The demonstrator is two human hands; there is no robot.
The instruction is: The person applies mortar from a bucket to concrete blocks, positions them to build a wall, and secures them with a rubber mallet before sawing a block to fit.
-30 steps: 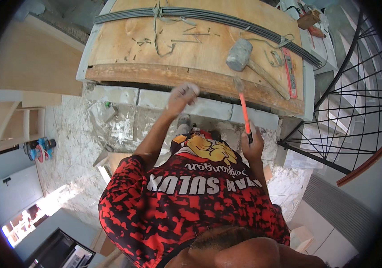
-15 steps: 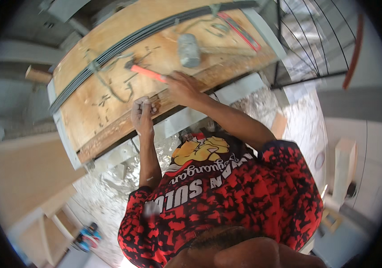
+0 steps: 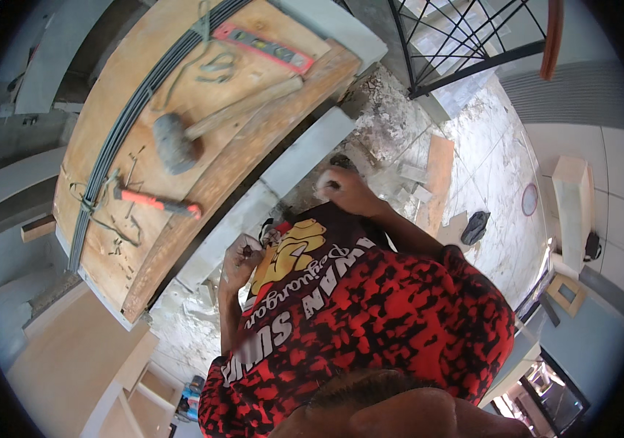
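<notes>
My left hand (image 3: 242,259) is closed, fingers curled in, beside the front of my shirt; whatever it may hold is hidden. Farther right, my right hand (image 3: 345,188) is raised in a loose fist near my body, with nothing seen in it. Both hands are off the wooden board (image 3: 253,142). On that board lies a claw hammer (image 3: 157,201) with a red-orange handle, the tool nearest my left hand. A mallet (image 3: 174,143) with a grey head and wooden handle rests beyond it. Small nails (image 3: 116,246) are scattered near the hammer.
A bundle of thin grey rods (image 3: 123,124), tied with cord, runs along the board's far side. A red spirit level (image 3: 264,47) lies at its upper end. A black metal railing (image 3: 472,62) stands at the upper right. Wood offcuts (image 3: 437,179) lie on the littered floor.
My right hand has let go of the hammer, which now lies on the board, and drawn back toward me. My left hand has left the board's edge. The whole view has turned.
</notes>
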